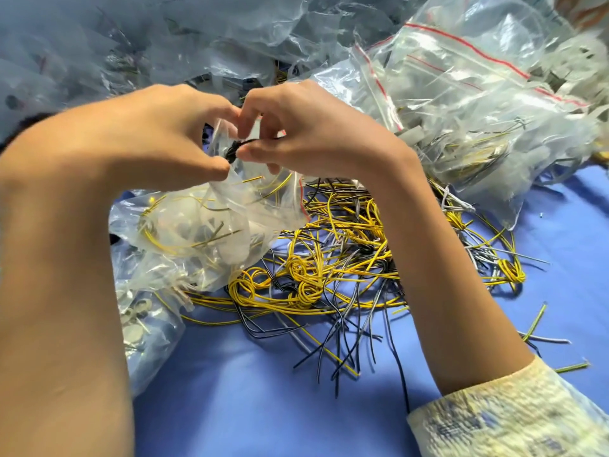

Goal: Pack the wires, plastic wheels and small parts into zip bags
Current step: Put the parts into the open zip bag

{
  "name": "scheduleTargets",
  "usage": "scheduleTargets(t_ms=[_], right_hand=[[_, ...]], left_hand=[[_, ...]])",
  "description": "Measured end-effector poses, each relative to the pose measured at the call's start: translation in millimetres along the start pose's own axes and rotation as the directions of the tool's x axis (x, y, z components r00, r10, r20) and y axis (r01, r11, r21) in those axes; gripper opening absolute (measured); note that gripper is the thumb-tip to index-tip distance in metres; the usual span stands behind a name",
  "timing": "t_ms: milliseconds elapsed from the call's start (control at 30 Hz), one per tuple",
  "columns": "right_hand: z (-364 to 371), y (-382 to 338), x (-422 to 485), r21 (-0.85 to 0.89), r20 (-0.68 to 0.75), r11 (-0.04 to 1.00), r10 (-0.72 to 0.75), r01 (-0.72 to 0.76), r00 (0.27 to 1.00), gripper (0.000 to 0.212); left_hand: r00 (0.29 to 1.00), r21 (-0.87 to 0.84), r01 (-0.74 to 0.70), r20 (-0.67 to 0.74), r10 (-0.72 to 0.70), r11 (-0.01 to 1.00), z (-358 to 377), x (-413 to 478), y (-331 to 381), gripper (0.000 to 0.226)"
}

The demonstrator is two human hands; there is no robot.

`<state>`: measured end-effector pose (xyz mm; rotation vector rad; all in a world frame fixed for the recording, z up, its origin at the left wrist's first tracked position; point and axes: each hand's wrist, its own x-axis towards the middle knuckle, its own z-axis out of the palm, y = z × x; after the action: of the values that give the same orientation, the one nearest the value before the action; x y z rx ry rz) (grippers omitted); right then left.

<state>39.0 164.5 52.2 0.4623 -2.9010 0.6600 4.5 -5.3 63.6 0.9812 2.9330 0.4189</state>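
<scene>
Bundle axis: the black wire bundle [235, 148] is short. Its long axis slants from your L thumb tip up twd your R fingers, w/ the lower end at the bag mouth.
Bag axis: the zip bag [211, 222] hangs mouth-up from your fingers, its body running down & twd your L forearm. A bit of red seal strip shows at its R edge, under your R palm.
Bundle pos: betw both hands, touching both thumbs, at the bag opening.
Bag pos: just below both hands. Its bottom lies beside your L forearm, on top of other packed bags [145, 318].
L hand: your left hand [158, 136] has its fingers curled, thumb & fingers pinching the bag's top edge.
R hand: your right hand [306, 133] pinches the bundle betw thumb & fingers. The hands are together, fingertips nearly meeting.
Bundle look: black, small, tightly coiled; finer detail can't be told.
Bag look: clear & crumpled, w/ a yellow wire loop & a few dark wire ends inside.
Wire pile: the wire pile [329, 268] is yellow, black & grey strands, many in knotted loops. It lies tangled under & beside your R forearm, on the blue cloth [263, 400].
Big bags: the big bags [461, 94] are clear w/ red seal strips, beyond your R hand, stuffed w/ wire.
Sleeve: the sleeve [514, 420] is pale yellow & patterned, on your R forearm; the L forearm is bare.
</scene>
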Motion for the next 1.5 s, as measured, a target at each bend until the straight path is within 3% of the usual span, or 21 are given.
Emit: scheduleTargets(t_ms=[100,233,333,567,767,900,1067,1167,1333,1433,1500], right_hand=[[0.5,0.4,1.7,0.003,-0.014,0.999,0.045,-0.045,0.999,0.017],[2.9,-0.8,3.2,-0.081,-0.003,0.989,0.122,-0.122,0.993,0.038],[4.4,-2.9,3.5,-0.1,0.049,0.981,0.172,-0.166,0.984,0.039],[3.1,-6.5,-1.1,0.015,0.161,1.0,0.009,-0.011,0.987,0.029],[5.1,-2.1,3.1,0.069,0.026,0.998,0.002,-0.004,1.0,0.017],[12.1,-1.7,9.0,-0.034,-0.07,0.999,0.014,-0.017,0.997,0.021],[11.6,-2.9,4.7,0.111,0.099,0.994,-0.022,0.011,0.995,0.036],[13.6,-3.0,4.4,0.159,0.136,0.987,-0.04,0.018,0.99,0.032],[18.1,-1.9,6.2,0.107,0.118,0.994,-0.016,0.004,0.993,0.018],[23.5,-5.9,12.9,-0.092,0.064,0.994,-0.051,0.057,0.997,0.024],[20.5,-7.7,13.3,-0.115,0.048,0.991,-0.056,0.061,0.997,0.027]], left_hand=[[1.0,-0.008,-0.001,-0.013,0.001,1.0,-2.2,-3.2,-0.7,0.061],[1.0,-0.002,0.013,-0.009,-0.013,1.0,-4.0,-6.9,-1.2,0.062],[1.0,-0.021,0.019,-0.004,-0.019,1.0,-4.9,-8.6,-0.6,0.061],[1.0,-0.012,0.004,-0.004,-0.004,1.0,-4.4,-9.5,6.8,0.058],[1.0,-0.035,-0.021,-0.017,0.02,0.999,-3.3,-5.3,1.8,0.045],[1.0,0.017,-0.004,-0.002,0.004,1.0,-0.5,-4.7,6.6,0.041],[0.998,0.002,0.012,0.067,-0.012,1.0,-0.6,-5.8,9.7,0.027],[0.996,-0.03,0.038,0.082,-0.036,0.999,-1.6,-4.7,8.5,0.031],[0.998,-0.026,0.029,0.06,-0.027,0.999,-1.0,-2.4,8.6,0.027],[0.998,-0.002,0.013,0.061,-0.013,1.0,-0.9,-3.2,13.1,0.024],[0.998,0.004,0.003,0.063,-0.003,1.0,-0.7,-4.5,16.7,0.021]])
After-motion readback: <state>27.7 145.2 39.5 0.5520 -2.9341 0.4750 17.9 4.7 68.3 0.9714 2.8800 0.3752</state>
